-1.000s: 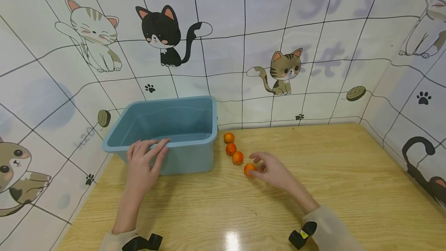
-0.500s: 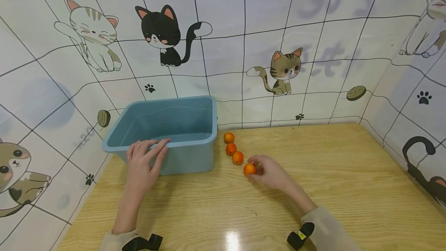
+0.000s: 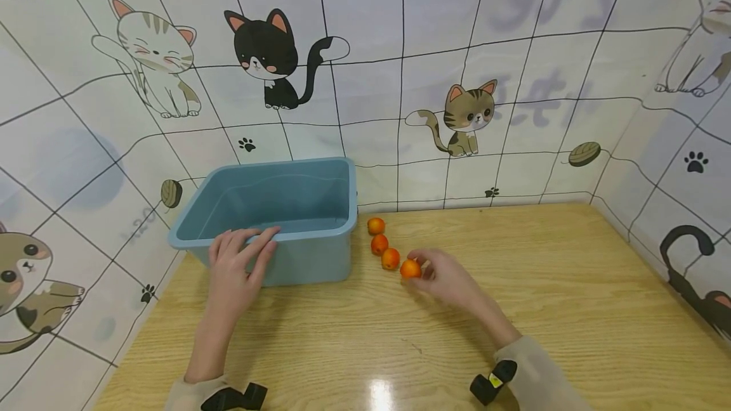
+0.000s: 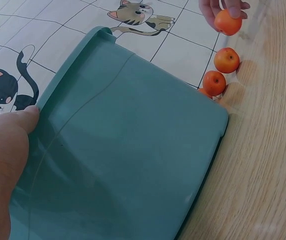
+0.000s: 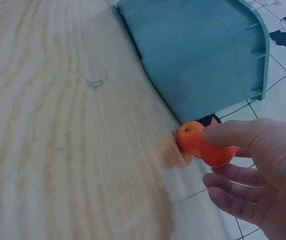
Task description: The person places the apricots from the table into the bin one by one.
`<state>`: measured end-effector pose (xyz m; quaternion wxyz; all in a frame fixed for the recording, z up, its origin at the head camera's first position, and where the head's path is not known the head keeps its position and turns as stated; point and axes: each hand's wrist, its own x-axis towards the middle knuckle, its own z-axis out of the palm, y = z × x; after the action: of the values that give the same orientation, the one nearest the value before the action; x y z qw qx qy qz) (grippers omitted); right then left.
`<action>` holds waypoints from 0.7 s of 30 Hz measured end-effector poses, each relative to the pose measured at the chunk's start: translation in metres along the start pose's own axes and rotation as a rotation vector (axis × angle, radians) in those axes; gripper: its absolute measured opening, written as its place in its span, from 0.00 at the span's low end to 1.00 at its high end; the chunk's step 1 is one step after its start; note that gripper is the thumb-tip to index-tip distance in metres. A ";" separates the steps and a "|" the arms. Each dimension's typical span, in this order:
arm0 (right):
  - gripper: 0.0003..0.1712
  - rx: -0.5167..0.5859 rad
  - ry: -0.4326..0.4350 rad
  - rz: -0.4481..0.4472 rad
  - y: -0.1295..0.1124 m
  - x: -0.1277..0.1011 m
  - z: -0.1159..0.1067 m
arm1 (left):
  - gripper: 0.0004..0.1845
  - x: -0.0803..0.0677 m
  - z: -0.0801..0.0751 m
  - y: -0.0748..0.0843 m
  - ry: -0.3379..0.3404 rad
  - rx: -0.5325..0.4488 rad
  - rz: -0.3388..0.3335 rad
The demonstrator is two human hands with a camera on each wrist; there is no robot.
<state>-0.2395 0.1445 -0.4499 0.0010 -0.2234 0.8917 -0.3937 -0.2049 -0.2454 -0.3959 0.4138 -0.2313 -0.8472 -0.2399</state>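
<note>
The right hand [image 3: 448, 278] pinches a small orange fruit [image 3: 410, 268] between thumb and curled fingers [image 5: 233, 134], just above the wooden worktop [image 3: 571, 309]. It is at the near end of a row of three more orange fruits [image 3: 383, 243] beside the blue tub [image 3: 320, 265]. The left hand [image 3: 237, 271] rests on the tub's front rim, its fingers straight and holding nothing.
</note>
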 end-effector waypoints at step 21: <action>0.26 -0.007 0.066 -0.159 -0.048 0.030 -0.032 | 0.21 0.000 0.002 0.001 0.032 -0.005 0.021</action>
<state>-0.2529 0.1266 -0.3887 -0.0604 -0.2804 0.8720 -0.3967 -0.2054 -0.2436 -0.3963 0.4294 -0.2370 -0.8374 -0.2412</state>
